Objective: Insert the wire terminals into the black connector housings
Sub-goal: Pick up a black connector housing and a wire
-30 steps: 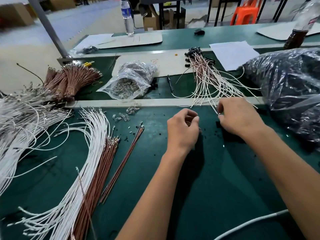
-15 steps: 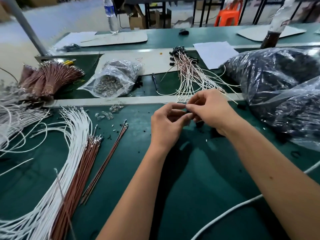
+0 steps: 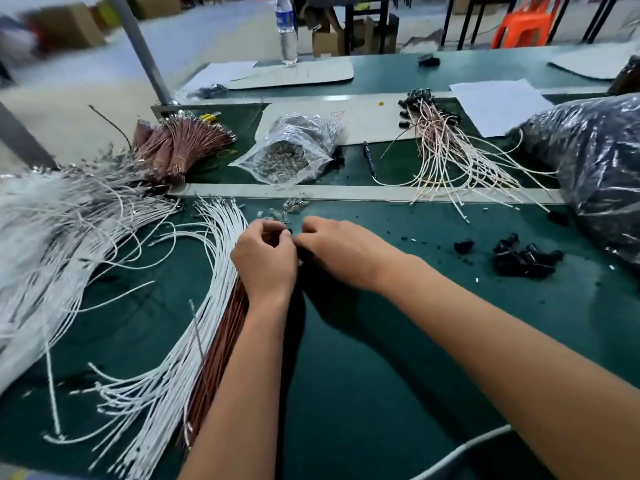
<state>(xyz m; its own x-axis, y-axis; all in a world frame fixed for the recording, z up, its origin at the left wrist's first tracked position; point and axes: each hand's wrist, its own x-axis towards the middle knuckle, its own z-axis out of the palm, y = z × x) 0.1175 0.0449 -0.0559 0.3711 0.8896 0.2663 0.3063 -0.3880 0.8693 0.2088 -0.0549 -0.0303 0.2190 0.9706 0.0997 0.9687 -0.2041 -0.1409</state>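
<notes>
Head view: both hands have shifted left since the earlier frames, from beside the finished harness bundle (image 3: 446,157) to the white wires (image 3: 194,306) and brown wires (image 3: 221,358); the left hand (image 3: 265,261) and right hand (image 3: 341,252) meet fingertip to fingertip, fingers curled and pinched together on a small dark piece (image 3: 289,231), too small to identify; loose black connector housings (image 3: 523,256) lie well apart to the right, near the black plastic bag (image 3: 595,174). Bare green table (image 3: 398,341) lies below and right of the hands; wires crowd the left edge; a pale rail (image 3: 346,194) bounds the far side.
</notes>
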